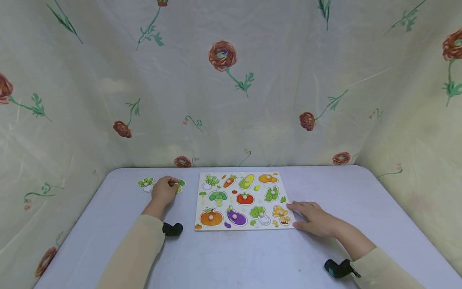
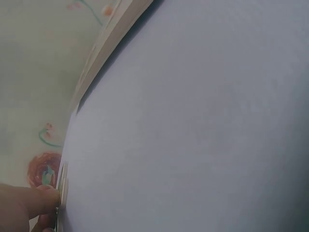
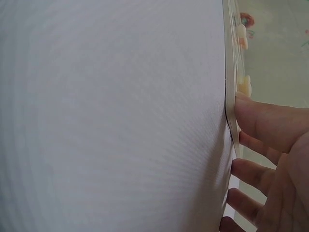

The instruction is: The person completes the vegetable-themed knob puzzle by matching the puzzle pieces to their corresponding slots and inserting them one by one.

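My left hand (image 1: 165, 191) pinches a flat broccoli puzzle piece (image 1: 181, 185), green on top with a yellow-green stem, at the back left of the table. The fingers cover part of it; in the left wrist view the thumb (image 2: 47, 199) is against its thin edge. Left of that hand lies a leafy green-and-white vegetable piece (image 1: 146, 184). My right hand (image 1: 313, 218) rests by the right edge of a white vegetable puzzle board (image 1: 223, 227), fingers extended and spread. Its thumb (image 3: 260, 118) touches the board's edge near the front right corner.
Knobbed pieces sit in the board, among them a tomato (image 1: 245, 198), an eggplant (image 1: 236, 216) and a pumpkin (image 1: 211, 217). A white cloth covers the table (image 1: 231, 261). Behind it hangs a flowered curtain (image 1: 267, 100). Each wrist carries a small black camera.
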A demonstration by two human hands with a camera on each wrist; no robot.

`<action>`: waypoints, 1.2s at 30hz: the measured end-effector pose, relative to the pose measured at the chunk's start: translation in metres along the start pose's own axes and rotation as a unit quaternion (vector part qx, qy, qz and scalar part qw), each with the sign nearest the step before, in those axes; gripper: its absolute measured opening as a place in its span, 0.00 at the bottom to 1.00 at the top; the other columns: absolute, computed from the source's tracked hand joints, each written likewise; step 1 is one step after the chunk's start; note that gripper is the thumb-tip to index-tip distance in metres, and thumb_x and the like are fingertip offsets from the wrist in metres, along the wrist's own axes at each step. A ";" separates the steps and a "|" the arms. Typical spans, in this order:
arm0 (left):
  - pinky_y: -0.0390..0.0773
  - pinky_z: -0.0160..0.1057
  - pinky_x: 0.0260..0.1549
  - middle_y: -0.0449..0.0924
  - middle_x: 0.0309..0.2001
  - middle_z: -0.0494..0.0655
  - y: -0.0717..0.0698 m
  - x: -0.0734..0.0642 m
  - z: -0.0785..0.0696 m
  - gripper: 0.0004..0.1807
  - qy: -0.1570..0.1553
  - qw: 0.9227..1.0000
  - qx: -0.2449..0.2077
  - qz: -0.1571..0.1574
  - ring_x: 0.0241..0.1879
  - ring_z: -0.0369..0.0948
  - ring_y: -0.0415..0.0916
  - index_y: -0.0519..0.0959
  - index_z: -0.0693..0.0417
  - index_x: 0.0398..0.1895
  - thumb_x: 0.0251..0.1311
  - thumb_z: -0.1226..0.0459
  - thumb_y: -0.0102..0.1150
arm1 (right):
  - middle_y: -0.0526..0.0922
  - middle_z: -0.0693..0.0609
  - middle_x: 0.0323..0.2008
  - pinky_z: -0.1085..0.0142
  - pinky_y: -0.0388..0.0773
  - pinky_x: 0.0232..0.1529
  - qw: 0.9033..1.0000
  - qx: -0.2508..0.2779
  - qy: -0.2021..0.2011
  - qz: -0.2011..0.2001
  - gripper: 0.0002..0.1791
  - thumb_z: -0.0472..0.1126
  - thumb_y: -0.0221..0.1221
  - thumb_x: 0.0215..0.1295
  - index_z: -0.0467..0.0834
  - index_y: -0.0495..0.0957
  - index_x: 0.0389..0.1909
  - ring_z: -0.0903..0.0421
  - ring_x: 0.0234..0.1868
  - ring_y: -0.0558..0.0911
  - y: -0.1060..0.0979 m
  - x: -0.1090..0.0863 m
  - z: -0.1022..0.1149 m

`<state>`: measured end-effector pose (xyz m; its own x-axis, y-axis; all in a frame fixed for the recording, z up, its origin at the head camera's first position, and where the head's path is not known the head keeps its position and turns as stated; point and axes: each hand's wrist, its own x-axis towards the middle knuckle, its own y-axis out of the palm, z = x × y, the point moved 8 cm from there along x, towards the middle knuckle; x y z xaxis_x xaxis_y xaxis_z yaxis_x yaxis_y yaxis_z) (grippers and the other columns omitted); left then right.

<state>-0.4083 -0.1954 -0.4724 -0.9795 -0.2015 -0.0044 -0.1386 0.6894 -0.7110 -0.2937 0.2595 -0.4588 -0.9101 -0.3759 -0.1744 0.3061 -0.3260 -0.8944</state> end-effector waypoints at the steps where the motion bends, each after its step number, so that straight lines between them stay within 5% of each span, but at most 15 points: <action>1: 0.73 0.48 0.44 0.80 0.45 0.54 0.000 -0.001 0.000 0.09 0.000 1.000 0.000 0.001 0.44 0.50 0.76 0.81 0.57 0.48 0.71 0.64 0.56 | 0.60 0.32 0.73 0.30 0.57 0.64 1.000 -0.001 -0.002 0.000 0.37 0.55 0.61 0.68 0.43 0.66 0.73 0.27 0.70 0.56 0.000 0.000 0.000; 29: 0.76 0.44 0.40 0.80 0.41 0.53 -0.009 -0.025 -0.001 0.07 0.040 0.999 -0.005 0.034 0.41 0.47 0.75 0.82 0.60 0.45 0.69 0.68 0.57 | 0.60 0.34 0.73 0.31 0.55 0.66 1.000 0.010 0.003 0.006 0.37 0.55 0.61 0.68 0.43 0.66 0.73 0.28 0.71 0.55 0.003 0.001 -0.002; 36: 0.77 0.48 0.45 0.82 0.43 0.55 -0.008 -0.035 -0.012 0.07 0.058 0.997 -0.016 0.050 0.44 0.49 0.77 0.82 0.60 0.45 0.68 0.68 0.58 | 0.59 0.34 0.74 0.30 0.55 0.66 1.000 0.011 0.008 0.003 0.37 0.56 0.61 0.68 0.44 0.66 0.73 0.28 0.72 0.55 0.002 0.000 -0.002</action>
<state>-0.3750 -0.1852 -0.4582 -0.9987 -0.0500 0.0078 -0.0416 0.7237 -0.6888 -0.2940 0.2604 -0.4617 -0.9122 -0.3648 -0.1866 0.3181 -0.3432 -0.8838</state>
